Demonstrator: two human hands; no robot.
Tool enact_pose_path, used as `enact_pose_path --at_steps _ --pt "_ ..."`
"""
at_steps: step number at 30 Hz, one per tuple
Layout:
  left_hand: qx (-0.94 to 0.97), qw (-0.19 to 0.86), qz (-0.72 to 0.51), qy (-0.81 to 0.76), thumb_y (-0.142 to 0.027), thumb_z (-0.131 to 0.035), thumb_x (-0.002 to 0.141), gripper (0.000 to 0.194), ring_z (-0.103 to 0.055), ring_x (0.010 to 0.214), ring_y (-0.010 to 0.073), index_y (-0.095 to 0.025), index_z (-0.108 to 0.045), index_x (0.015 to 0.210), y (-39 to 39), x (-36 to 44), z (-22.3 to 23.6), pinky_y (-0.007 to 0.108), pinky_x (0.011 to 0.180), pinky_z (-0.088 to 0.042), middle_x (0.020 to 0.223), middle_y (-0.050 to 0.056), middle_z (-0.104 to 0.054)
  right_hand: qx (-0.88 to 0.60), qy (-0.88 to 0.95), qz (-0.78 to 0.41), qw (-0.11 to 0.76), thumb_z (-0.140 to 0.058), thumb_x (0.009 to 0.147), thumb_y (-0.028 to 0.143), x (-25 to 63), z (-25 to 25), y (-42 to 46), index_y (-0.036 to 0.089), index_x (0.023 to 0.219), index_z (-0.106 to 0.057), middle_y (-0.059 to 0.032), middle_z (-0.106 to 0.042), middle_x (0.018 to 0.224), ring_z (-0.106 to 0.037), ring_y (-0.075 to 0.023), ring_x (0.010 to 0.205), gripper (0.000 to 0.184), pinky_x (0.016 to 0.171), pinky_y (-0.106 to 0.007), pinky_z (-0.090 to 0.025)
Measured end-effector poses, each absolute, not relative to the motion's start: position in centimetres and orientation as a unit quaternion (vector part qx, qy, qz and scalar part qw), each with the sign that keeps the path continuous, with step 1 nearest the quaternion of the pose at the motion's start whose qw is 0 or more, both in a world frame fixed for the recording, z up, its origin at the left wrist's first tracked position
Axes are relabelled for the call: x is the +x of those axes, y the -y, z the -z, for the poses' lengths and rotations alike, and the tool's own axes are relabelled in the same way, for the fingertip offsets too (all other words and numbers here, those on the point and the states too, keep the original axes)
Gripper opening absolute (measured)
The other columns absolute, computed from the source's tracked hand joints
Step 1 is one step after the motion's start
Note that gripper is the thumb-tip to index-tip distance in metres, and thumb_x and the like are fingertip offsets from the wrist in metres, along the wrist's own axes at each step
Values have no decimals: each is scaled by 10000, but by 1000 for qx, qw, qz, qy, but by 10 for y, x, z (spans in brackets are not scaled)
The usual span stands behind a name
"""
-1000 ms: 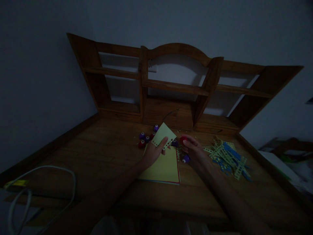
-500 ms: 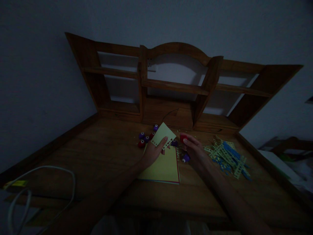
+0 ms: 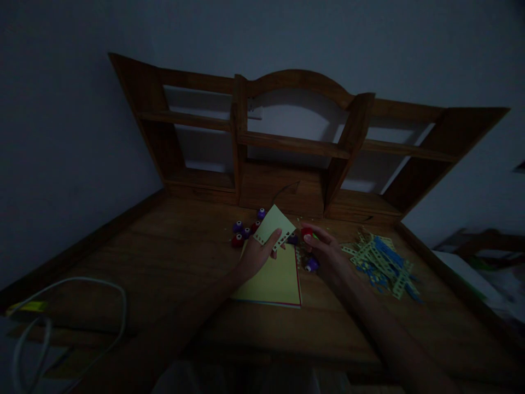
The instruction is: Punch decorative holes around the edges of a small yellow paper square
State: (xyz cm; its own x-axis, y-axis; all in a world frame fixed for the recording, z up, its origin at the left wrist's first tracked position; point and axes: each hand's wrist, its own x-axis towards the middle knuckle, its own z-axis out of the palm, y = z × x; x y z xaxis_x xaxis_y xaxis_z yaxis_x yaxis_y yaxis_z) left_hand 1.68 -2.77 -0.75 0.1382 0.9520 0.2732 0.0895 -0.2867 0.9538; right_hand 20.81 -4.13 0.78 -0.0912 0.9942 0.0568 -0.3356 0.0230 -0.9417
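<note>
Between the thumb and fingers of my left hand (image 3: 261, 253) is a pale yellow piece of paper (image 3: 274, 220), tilted up, with small shapes punched along its lower edges. My right hand (image 3: 324, 246) is closed around a small red craft punch (image 3: 306, 234), just right of the paper and apart from it. A bit of green shows at the punch's side. Beneath my left hand lies a stack of coloured sheets (image 3: 273, 282), yellow on top, with red and pale edges showing. A purple punch (image 3: 312, 265) rests under my right hand. Another dark purple punch (image 3: 292, 239) is partly hidden behind the paper.
Several purple and red punches (image 3: 238, 239) cluster left of the paper. To the right is a heap of punched yellow and blue paper strips (image 3: 385, 262). Tiny cut-outs are scattered nearby. A wooden shelf unit (image 3: 287, 143) stands behind; a white cable (image 3: 123, 306) loops at left.
The red punch has turned slightly in my right hand and shifted a little left, and green now shows beside it. My left hand and the paper stay almost still.
</note>
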Motion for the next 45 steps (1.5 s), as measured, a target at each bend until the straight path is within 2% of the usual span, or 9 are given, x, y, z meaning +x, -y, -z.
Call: enact_pose_path --at_steps 8,17,21,26,35,37,40,42,45 --pt "626 426 -502 -417 -511 -442 878 400 -552 494 119 -154 -619 838 28 16 6 222 471 -440 706 36 -664 -378 442 -583 568 -750 709 244 209 -10 42 235 1042 -660 23 -609 720 -477 -80 552 346 495 -207 -388" --pt "612 440 -501 -425 -528 -458 860 410 -553 487 122 -154 -626 848 30 17 1 226 464 -438 701 38 -670 -401 440 -561 574 -749 704 302 209 -5 40 257 1105 -644 35 -576 645 -482 -96 519 417 461 -219 -388" --pt "615 440 -502 -420 -527 -458 861 410 -557 482 119 -155 -627 848 30 17 2 224 457 -434 703 35 -674 -400 447 -559 573 -756 692 304 209 -6 39 253 1091 -653 27 -598 663 -487 -98 527 415 467 -222 -390" --pt "614 442 -506 -415 -518 -457 866 394 -549 474 115 -158 -615 842 30 17 2 220 453 -431 696 29 -668 -395 455 -550 578 -775 668 283 209 -6 36 250 1050 -669 6 -646 784 -488 -88 546 398 484 -219 -391" --pt "613 440 -504 -421 -526 -459 862 410 -549 484 118 -152 -623 825 30 18 3 226 466 -440 702 37 -672 -416 422 -544 593 -756 699 364 208 -11 41 226 1096 -645 4 -637 718 -524 -113 534 435 442 -219 -382" --pt "611 444 -505 -418 -527 -459 861 409 -544 477 118 -152 -621 835 29 18 4 227 456 -436 698 36 -670 -402 408 -548 609 -723 739 390 208 -10 38 225 1069 -651 -2 -646 730 -536 -116 543 376 452 -220 -402" --pt "612 445 -506 -413 -524 -457 864 402 -543 471 118 -156 -617 842 29 19 5 229 451 -434 699 34 -669 -379 397 -560 620 -677 784 424 212 -4 31 222 927 -674 -20 -675 798 -569 -122 579 248 520 -235 -469" --pt "613 439 -507 -417 -526 -454 864 405 -546 471 119 -158 -619 830 29 19 5 232 456 -438 693 33 -670 -370 402 -577 608 -634 811 464 216 0 26 217 856 -671 -43 -695 871 -592 -132 605 254 556 -247 -499" --pt "617 432 -504 -423 -530 -452 862 414 -552 473 121 -157 -624 811 29 18 4 235 464 -446 687 35 -671 -366 405 -596 589 -574 840 506 222 7 19 221 870 -661 -57 -705 929 -618 -146 625 299 574 -262 -527"
